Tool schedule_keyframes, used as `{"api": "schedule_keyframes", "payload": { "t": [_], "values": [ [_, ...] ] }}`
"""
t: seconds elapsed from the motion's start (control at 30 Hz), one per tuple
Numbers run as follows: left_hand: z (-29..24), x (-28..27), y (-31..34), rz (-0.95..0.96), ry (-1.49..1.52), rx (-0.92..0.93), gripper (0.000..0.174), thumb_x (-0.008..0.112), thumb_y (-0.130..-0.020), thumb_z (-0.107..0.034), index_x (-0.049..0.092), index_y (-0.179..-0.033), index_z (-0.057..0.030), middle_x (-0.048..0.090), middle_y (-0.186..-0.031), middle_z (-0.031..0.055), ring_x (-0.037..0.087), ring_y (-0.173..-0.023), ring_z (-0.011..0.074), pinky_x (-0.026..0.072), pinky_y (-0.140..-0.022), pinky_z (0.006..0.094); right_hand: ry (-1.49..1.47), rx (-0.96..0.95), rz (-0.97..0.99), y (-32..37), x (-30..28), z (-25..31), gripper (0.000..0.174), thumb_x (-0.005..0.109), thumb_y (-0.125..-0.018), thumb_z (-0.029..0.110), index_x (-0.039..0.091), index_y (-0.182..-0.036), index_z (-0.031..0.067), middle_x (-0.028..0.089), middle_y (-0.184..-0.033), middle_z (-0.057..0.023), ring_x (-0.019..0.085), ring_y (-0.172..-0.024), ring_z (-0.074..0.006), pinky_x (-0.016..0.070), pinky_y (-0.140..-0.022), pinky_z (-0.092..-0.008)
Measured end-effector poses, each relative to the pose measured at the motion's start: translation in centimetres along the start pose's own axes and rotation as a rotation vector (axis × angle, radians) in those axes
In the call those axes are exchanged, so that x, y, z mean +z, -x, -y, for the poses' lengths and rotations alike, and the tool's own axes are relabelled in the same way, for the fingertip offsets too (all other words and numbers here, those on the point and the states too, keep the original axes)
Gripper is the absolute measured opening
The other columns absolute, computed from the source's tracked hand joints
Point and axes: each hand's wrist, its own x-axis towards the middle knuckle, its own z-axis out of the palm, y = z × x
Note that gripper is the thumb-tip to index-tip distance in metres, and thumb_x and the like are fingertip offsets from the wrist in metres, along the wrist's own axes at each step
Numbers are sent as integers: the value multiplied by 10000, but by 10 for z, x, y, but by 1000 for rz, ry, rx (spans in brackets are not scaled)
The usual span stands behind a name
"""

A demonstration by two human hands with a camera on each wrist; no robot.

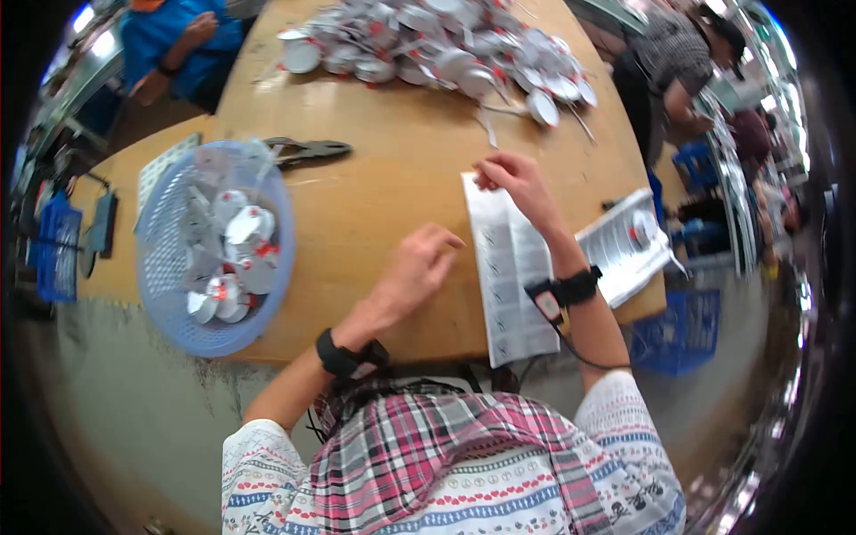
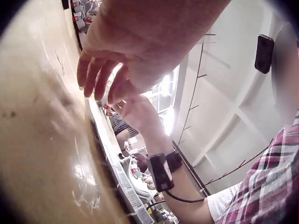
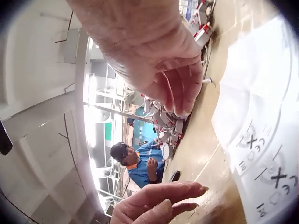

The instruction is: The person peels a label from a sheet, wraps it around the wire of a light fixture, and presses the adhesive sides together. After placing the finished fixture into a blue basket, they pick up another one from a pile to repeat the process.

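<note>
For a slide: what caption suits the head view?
Left hand and right hand over a wooden table with a basket, pliers, a printed sheet and heaped white discs.

The head view's top crops the disc heap (image 1: 455, 64), and text on the papers (image 1: 613, 254) is too small.

A long white paper sheet (image 1: 517, 285), printed with black symbols, lies lengthwise on the yellowish wooden table (image 1: 374, 192), reaching its near edge.

wooden table (image 1: 357, 209), white discs (image 1: 456, 62), basket (image 1: 160, 259), pliers (image 1: 314, 152), printed sheets (image 1: 510, 267)
</note>
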Motion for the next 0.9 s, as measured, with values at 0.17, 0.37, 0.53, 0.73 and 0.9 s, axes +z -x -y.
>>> {"api": "schedule_keyframes", "payload": {
  "t": [0.17,0.37,0.53,0.73,0.9],
  "values": [
    [-10,-7,-19,66,-41,-24,187,571,-788,-38,600,-971,-12,577,-986,139,564,-951,298,439,-850,348,-1,45,-71,18,-36,1,219,527,-878,150,626,-936,-37,643,-763,-74,608,-720,-112,491,-665,-235],
    [-16,4,-29,93,-102,53,177,572,-792,-39,601,-965,-13,569,-1017,139,553,-975,307,432,-864,356,176,-34,-148,-19,-59,-16,206,540,-881,152,621,-979,-10,641,-801,-58,602,-720,-111,493,-658,-228],
    [-21,2,-22,72,-108,63,185,571,-790,-38,602,-971,-15,569,-1013,138,552,-978,307,431,-865,356,564,-241,-357,-90,-53,-19,437,680,-744,181,541,-1118,4,574,-1024,-151,571,-938,-240,472,-806,-343],
    [-22,-15,-15,5,-109,29,178,566,-790,-26,607,-963,-13,578,-1020,125,559,-967,269,444,-839,341,765,-286,-424,-144,-46,-31,476,728,-685,253,557,-1082,56,560,-1069,-129,553,-985,-277,450,-838,-382],
    [-15,-32,-17,-119,14,-57,201,568,-798,-28,601,-995,-6,584,-1050,106,554,-993,232,451,-833,334,454,-191,-364,-138,-58,-18,343,689,-743,294,620,-933,17,628,-809,-88,607,-735,-199,487,-671,-340]
  ]
}}
